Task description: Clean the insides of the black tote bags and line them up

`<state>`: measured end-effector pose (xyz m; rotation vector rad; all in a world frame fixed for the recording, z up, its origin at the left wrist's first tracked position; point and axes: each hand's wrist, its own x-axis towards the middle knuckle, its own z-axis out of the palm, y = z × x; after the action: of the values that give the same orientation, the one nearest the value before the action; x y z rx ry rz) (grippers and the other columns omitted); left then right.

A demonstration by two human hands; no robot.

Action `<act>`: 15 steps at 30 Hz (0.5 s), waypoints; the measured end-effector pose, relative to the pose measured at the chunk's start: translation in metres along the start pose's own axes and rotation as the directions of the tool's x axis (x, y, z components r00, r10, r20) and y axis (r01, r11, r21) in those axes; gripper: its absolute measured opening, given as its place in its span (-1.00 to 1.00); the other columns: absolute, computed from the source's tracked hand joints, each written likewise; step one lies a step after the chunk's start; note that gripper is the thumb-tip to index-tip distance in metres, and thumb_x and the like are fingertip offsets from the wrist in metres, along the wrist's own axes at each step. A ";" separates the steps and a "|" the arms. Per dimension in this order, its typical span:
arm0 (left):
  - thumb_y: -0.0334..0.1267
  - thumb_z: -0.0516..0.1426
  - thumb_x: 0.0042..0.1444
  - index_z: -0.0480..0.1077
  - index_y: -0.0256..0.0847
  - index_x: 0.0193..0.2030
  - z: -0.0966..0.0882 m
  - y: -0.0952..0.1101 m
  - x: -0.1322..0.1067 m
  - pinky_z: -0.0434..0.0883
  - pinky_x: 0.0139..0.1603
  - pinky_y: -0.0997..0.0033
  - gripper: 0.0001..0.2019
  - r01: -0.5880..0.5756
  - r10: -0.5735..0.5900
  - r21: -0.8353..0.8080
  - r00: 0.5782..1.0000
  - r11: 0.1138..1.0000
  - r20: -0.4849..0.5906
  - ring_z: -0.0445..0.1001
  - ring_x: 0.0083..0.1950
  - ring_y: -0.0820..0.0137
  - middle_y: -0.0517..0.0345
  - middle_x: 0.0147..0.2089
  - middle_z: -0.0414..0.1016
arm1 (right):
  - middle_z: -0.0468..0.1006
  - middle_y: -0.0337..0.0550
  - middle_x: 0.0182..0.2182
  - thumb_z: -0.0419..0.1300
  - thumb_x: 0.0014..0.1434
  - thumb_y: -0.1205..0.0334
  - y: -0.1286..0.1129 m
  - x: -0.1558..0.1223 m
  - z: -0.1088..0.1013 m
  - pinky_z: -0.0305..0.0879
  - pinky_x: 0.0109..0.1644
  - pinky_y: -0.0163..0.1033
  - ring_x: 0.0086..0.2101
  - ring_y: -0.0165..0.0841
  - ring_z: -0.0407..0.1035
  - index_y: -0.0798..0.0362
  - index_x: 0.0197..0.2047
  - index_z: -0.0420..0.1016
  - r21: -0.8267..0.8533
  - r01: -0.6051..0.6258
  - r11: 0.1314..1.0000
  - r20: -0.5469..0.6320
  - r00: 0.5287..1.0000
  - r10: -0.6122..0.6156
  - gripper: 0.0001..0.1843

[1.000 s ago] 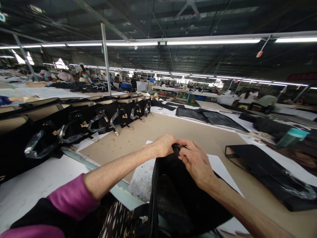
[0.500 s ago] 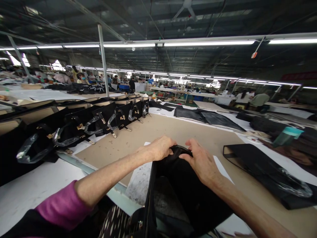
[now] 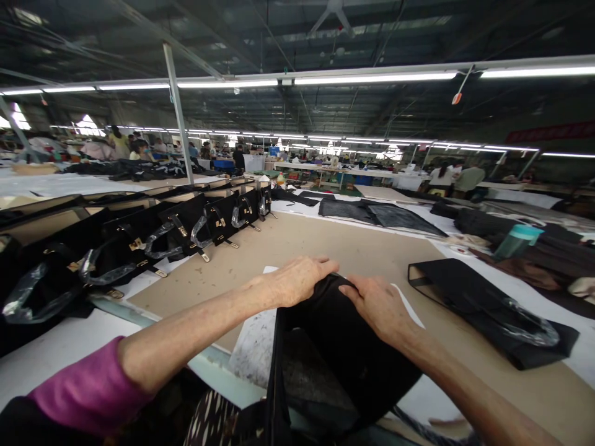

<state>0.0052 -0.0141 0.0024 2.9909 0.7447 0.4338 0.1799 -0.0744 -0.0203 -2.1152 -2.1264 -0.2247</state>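
A black bag [image 3: 334,359] stands open in front of me, its mouth towards me and its far end on a white sheet [image 3: 253,341]. My left hand [image 3: 297,282] lies across the bag's far top edge with the fingers stretched out flat, pointing right. My right hand [image 3: 379,303] rests on the same edge just to the right, fingers flat against the black material and pointing left. The fingertips of the two hands almost meet. Neither hand holds anything.
A brown cardboard board [image 3: 302,241] covers the table. A row of black bags [image 3: 186,229] with plastic-wrapped handles lines the left. Another black bag [image 3: 465,297] lies flat at right, near a teal cup [image 3: 515,241]. Black sheets [image 3: 381,214] lie farther back. People work at distant tables.
Both hands pinched the bag's top edge a second ago. They have since let go and flattened onto it, pressing the top down. My view has swung slightly to the right.
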 end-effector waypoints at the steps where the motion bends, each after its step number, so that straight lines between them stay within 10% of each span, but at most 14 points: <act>1: -0.50 -0.07 -0.05 0.23 -0.11 -0.16 0.000 0.002 0.002 0.23 -0.35 0.52 -0.69 -0.013 0.013 -0.003 1.000 1.000 -0.005 0.36 -0.30 0.42 0.17 -0.21 0.33 | 0.50 -0.15 -0.41 -0.06 0.17 0.11 -0.001 0.000 0.000 0.02 -0.38 -0.29 -0.34 -0.30 0.35 0.01 -0.35 0.41 -0.011 -0.010 1.000 0.001 1.000 0.010 -0.73; 15: -0.46 -0.04 -0.11 0.22 -0.24 -0.50 0.012 -0.003 0.022 0.12 -0.51 0.52 -0.92 0.046 -0.045 0.017 0.998 0.999 -0.040 0.24 -0.48 0.49 0.19 -0.44 0.30 | 0.49 -0.14 -0.47 -0.06 0.16 0.09 -0.006 0.000 0.000 -0.01 -0.44 -0.27 -0.39 -0.26 0.36 0.02 -0.39 0.40 -0.055 -0.068 0.996 -0.029 0.997 0.067 -0.72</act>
<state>0.0256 -0.0006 -0.0041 2.9835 0.8224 0.4881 0.1739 -0.0742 -0.0203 -2.1975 -2.0535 -0.3074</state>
